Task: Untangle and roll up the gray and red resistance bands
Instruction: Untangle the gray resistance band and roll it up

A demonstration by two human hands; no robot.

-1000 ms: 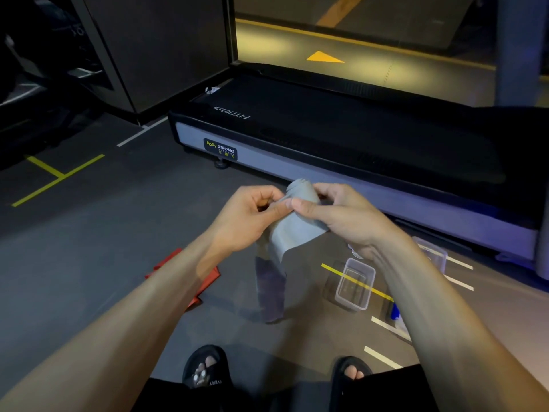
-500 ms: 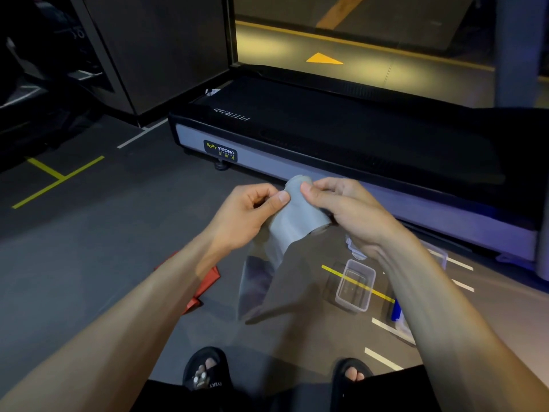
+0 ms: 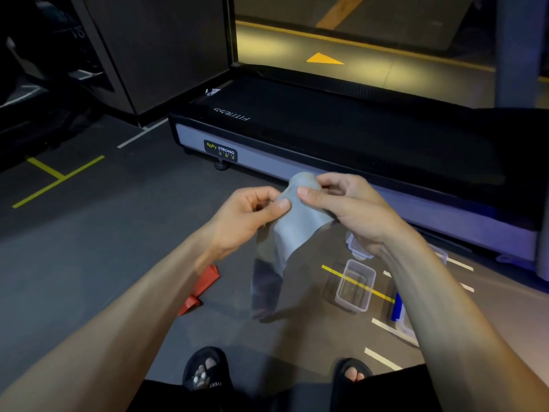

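Head-worn wide-angle view, aimed forward and steeply down from a standing height.

Only one view is given, so no part of the scene is shared with another. The floor (image 3: 89, 248) is looked down upon from above; the wearer's own sandalled feet (image 3: 206, 371) are caught at the bottom edge, and both forearms are seen running up from the lower corners to the middle of the frame, close to the lens. The treadmill (image 3: 341, 135) is faced across the upper half, near the feet, its printed lettering seen upside down. Straight lines are bent toward the edges by the wide lens, as with the yellow floor markings (image 3: 59, 181) at left.
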